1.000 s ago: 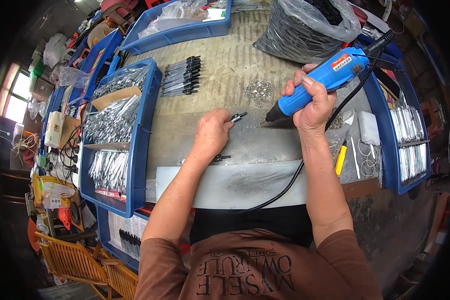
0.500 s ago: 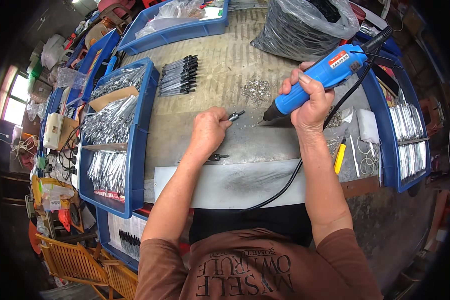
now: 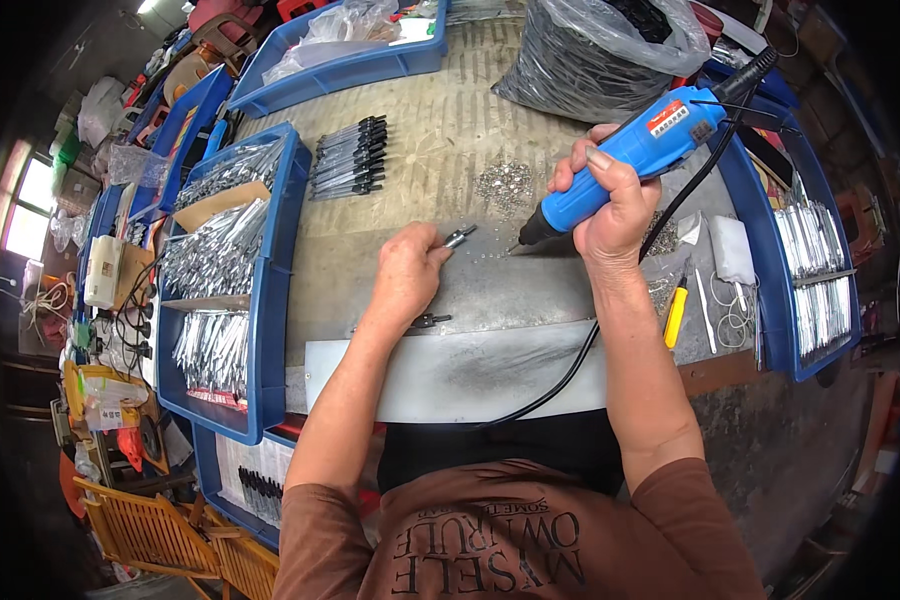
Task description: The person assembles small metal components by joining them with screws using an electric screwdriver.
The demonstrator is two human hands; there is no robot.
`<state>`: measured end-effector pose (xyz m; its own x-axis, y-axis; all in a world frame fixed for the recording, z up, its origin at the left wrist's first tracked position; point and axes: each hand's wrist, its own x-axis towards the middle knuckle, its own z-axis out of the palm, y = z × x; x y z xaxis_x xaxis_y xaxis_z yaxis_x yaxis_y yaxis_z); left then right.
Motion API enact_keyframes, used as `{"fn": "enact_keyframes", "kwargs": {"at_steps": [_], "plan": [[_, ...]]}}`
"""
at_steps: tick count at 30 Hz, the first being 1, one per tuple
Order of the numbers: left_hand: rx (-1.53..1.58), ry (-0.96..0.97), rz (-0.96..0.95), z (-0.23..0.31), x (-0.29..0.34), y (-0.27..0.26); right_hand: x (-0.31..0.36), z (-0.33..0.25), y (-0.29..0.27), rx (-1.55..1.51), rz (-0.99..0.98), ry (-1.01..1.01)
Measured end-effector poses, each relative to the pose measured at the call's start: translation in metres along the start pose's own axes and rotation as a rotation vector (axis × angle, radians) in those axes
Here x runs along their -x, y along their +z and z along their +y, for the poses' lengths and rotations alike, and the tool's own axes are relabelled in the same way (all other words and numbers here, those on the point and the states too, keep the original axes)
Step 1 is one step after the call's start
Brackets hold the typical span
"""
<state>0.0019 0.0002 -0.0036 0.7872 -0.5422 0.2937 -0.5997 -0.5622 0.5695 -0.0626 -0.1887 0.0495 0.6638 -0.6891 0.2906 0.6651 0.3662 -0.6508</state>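
Note:
My left hand (image 3: 408, 270) is closed in a pinch on a small metal part with a black end (image 3: 461, 236), held just above the table; its rear is hidden by my fingers. In my right hand (image 3: 618, 195) is a blue electric screwdriver (image 3: 642, 150), gripped round its body and slanting down to the left. Its thin tip is at the tabletop by a few tiny loose screws, right of the held part. A heap of small shiny screws (image 3: 505, 185) lies just beyond the tip. Another black-ended part (image 3: 430, 321) lies near my left wrist, partly covered by my arm.
A row of black-ended metal pieces (image 3: 350, 160) lies at the far left. Blue bins of metal strips stand left (image 3: 255, 330) and right (image 3: 792, 345). A bag of dark parts (image 3: 580, 65) sits behind; a yellow-handled tool (image 3: 676, 316) lies right. The screwdriver's black cable (image 3: 560, 385) crosses the near edge.
The whole view has shifted slightly left and down. Both hands keep their grips and nearly the same places, with the screwdriver tip still beside the loose screws.

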Motion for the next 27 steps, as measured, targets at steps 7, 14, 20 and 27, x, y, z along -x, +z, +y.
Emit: {"fn": "enact_keyframes", "kwargs": {"at_steps": [7, 14, 20, 27], "plan": [[0.026, -0.038, 0.028, 0.003, 0.001, 0.000, 0.000, -0.001, -0.001, 0.006, 0.026, 0.005], [-0.009, 0.000, 0.023, 0.000, 0.002, 0.002, 0.000, -0.001, 0.001, 0.009, 0.024, 0.008], [0.030, -0.123, -0.059, 0.009, -0.003, -0.004, 0.001, -0.002, -0.001, 0.101, -0.017, 0.031], [0.031, -0.239, -0.089, 0.014, -0.007, -0.005, 0.000, -0.001, -0.001, 0.011, 0.011, 0.000]]}}
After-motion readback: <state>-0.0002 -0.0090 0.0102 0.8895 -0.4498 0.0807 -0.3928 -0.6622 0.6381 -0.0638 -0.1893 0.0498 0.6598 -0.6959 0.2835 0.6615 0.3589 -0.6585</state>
